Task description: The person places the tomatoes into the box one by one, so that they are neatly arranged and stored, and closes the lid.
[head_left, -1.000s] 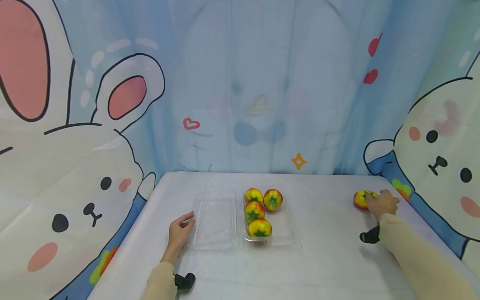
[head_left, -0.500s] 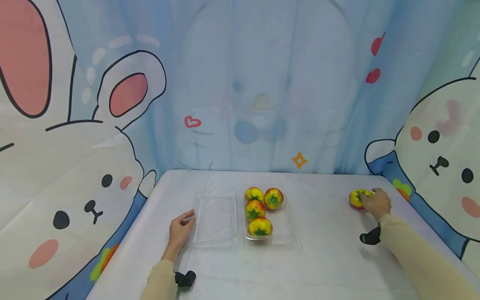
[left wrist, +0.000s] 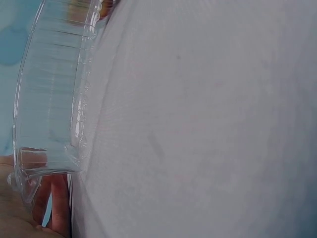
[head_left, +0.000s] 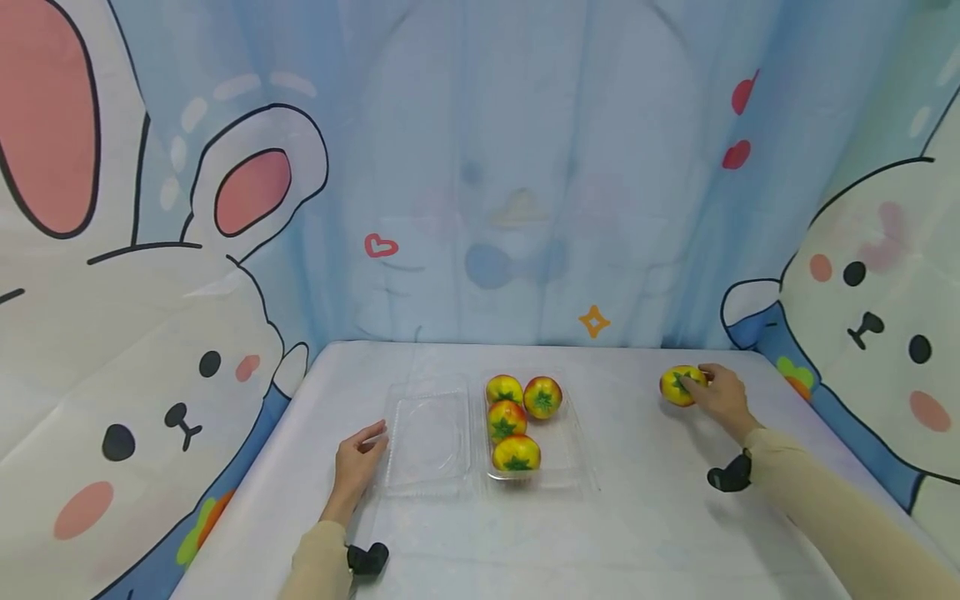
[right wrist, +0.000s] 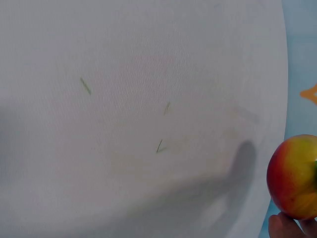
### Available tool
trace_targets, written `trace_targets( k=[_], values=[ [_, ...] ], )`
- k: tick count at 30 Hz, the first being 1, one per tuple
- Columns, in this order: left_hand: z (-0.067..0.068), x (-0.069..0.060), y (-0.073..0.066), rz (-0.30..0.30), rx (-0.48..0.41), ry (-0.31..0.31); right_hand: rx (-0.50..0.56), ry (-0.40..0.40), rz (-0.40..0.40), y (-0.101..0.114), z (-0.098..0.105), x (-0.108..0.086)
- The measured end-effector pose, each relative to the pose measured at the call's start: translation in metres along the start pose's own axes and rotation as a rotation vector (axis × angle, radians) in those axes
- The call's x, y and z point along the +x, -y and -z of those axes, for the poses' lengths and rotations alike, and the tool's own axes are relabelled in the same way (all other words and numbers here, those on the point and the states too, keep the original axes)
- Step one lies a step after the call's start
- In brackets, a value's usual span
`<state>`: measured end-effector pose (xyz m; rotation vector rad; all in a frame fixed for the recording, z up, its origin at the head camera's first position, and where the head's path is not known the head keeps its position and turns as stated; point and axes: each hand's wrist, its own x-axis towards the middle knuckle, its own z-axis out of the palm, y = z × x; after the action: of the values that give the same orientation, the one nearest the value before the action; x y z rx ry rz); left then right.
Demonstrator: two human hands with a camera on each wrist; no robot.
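Observation:
A red-yellow fruit [head_left: 682, 386] is pinched by my right hand [head_left: 724, 400] above the right part of the table; in the right wrist view the fruit [right wrist: 294, 177] shows at the right edge with fingertips under it. My left hand [head_left: 356, 469] rests at the left edge of a clear plastic container's lid [head_left: 431, 440], its thumb and fingers around that edge; the left wrist view shows fingers [left wrist: 60, 203] behind the clear wall [left wrist: 54, 94]. The container's base [head_left: 562, 454] holds several similar fruits [head_left: 517, 454], mostly along its left side.
The white-covered table [head_left: 630, 533] reaches back to a blue curtain [head_left: 517, 167] printed with cartoon animals. Small green marks [right wrist: 85, 86] lie on the cloth in the right wrist view.
My right hand has moved left with the fruit, which now hangs over the cloth with a shadow below. My left hand has stayed by the lid.

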<state>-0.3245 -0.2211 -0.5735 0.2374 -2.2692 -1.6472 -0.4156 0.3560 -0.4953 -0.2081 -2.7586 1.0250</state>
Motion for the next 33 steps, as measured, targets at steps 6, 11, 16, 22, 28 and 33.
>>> trace_targets(
  k=[6, 11, 16, 22, 28, 33],
  values=[
    [0.0, -0.001, 0.0, 0.005, 0.006, 0.009, 0.028, 0.028, 0.081, 0.017, -0.002, -0.008],
    [-0.001, -0.002, -0.001, 0.012, 0.012, 0.005, 0.065, 0.036, 0.134, 0.03, -0.004, -0.014],
    [-0.001, -0.001, -0.002, 0.024, 0.013, 0.005, 0.12, 0.058, 0.186, 0.047, -0.004, -0.021],
    [0.0, 0.001, -0.003, 0.008, 0.01, 0.004, 0.14, 0.081, 0.292, 0.071, -0.005, -0.031],
    [0.001, 0.0, -0.003, 0.003, 0.014, 0.0, 0.171, 0.122, 0.361, 0.095, -0.015, -0.044],
    [0.001, -0.001, -0.002, 0.004, 0.006, 0.008, 0.21, 0.169, 0.413, 0.11, -0.026, -0.053]
  ],
)
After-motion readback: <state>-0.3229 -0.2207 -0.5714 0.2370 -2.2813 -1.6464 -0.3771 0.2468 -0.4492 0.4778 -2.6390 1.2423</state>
